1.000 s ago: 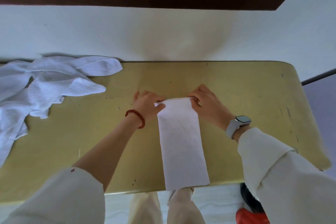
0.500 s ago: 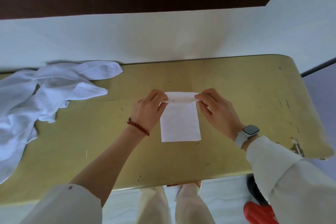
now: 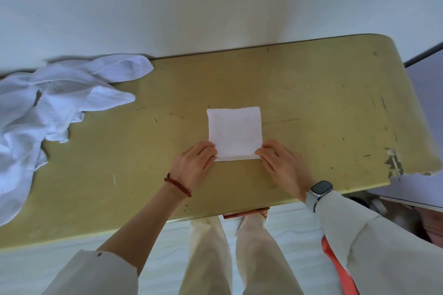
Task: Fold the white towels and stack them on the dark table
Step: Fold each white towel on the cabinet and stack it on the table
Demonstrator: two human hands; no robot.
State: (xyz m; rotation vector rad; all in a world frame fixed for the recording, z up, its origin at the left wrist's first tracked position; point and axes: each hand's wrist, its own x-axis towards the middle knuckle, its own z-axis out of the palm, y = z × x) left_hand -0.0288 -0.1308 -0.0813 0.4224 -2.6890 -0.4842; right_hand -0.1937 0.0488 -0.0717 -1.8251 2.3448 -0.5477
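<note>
The folded white towel (image 3: 234, 132) lies flat as a small square near the middle of the yellowish table (image 3: 311, 108), a little toward its near edge. The left hand (image 3: 193, 165) pinches the towel's near left corner and the right hand (image 3: 281, 165) pinches its near right corner, fingers curled onto the layered near edge. A heap of unfolded white towels (image 3: 45, 115) sprawls over the table's far left end, well apart from the folded one.
</note>
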